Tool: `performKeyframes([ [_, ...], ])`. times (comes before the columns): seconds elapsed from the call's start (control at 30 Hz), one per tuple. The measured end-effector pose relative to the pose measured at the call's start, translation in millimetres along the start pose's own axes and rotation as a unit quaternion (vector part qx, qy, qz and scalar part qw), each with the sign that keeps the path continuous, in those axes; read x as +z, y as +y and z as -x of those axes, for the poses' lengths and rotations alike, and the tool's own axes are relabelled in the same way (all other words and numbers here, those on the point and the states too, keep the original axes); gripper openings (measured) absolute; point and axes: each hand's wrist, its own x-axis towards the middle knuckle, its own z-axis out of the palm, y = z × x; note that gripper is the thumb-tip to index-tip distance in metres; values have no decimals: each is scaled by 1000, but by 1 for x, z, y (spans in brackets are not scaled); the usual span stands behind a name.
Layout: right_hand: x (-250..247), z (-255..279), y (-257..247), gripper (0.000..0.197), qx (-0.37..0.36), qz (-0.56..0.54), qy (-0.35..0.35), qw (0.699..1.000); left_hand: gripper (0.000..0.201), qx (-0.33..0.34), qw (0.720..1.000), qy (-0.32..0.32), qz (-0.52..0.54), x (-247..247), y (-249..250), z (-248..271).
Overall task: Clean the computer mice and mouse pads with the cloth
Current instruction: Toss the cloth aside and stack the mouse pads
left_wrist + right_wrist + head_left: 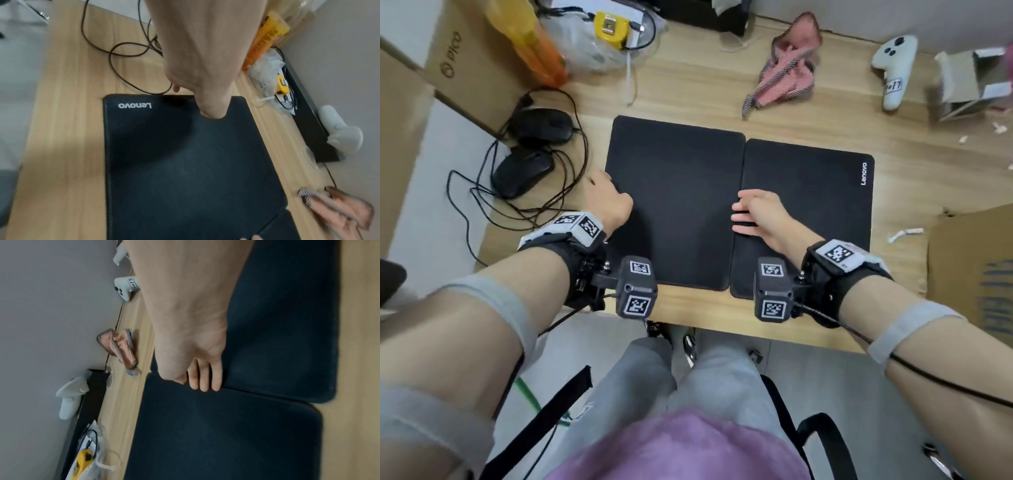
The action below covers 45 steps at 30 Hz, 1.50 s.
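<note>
Two black mouse pads lie side by side on the wooden desk (688,92): the left pad (674,205) and the right pad (811,219), which shows a Lenovo logo. My left hand (613,198) is at the left pad's (185,170) left edge, thumb (213,112) pressed on top and fingers curled at the edge. My right hand (750,214) rests with straight fingers (205,379) across the seam between the pads. Two black wired mice (544,126) (524,173) sit left of the pads. The pink cloth (787,65) lies crumpled at the back, untouched.
Mouse cables (482,195) loop over the desk's left side. A cardboard box (469,68), an orange bottle (534,41) and a plastic bag with a yellow part (611,29) stand back left. A white controller (893,68) and an open carton (969,85) are back right.
</note>
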Motion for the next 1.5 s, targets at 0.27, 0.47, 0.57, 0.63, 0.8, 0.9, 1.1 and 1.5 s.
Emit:
performKeyframes([
  [0.27, 23, 24, 43, 52, -30, 69, 75, 994, 48, -17, 985, 36, 167, -11, -23, -5],
  [0.47, 48, 34, 64, 71, -17, 164, 103, 981, 48, -26, 968, -22, 248, -30, -42, -11],
  [0.57, 59, 36, 62, 64, -14, 176, 119, 977, 43, -18, 964, -30, 264, -40, -54, -9],
  [0.63, 63, 34, 57, 59, -22, 181, 157, 971, 42, -5, 965, -38, 260, -43, -59, -7],
  [0.8, 86, 30, 48, 33, -32, 215, 223, 950, 45, 17, 973, -49, 225, -50, -82, -3],
  [0.9, 88, 25, 51, 27, -42, 220, 222, 949, 42, 28, 975, -37, 217, -50, -86, 1],
  [1.1, 77, 29, 50, 11, -61, 233, 191, 952, 16, 20, 980, -22, 195, -51, -62, 7],
  [1.5, -105, 59, 63, 14, -79, 240, 322, 912, 11, 119, 969, -195, 99, 22, 89, 61],
])
